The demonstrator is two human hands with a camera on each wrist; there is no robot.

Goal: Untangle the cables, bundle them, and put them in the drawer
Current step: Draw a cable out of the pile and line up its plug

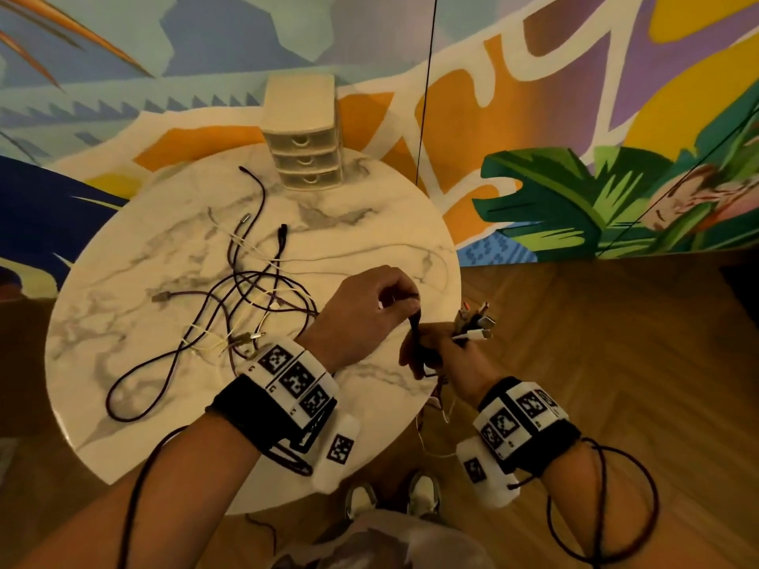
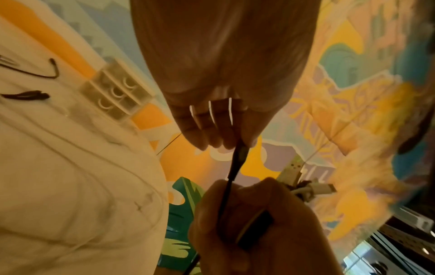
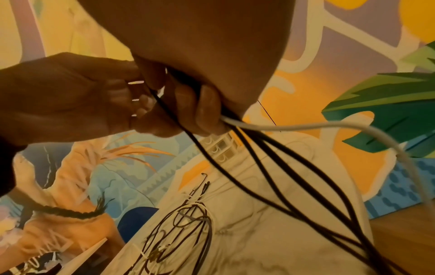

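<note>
The left hand [image 1: 361, 318] is pinching the plug end of a black cable [image 2: 236, 163], its length running near-vertical down into the right hand [image 1: 447, 355], which is clenching a cable bundle [image 1: 476, 324], connectors fanning away rightward. Left of the grip, tangled cables [image 1: 246, 289] are sprawling across the round marble table [image 1: 369, 223]; beyond, a three-drawer organizer [image 1: 306, 149] is standing shut against a mural wall [image 1: 616, 117].
</note>
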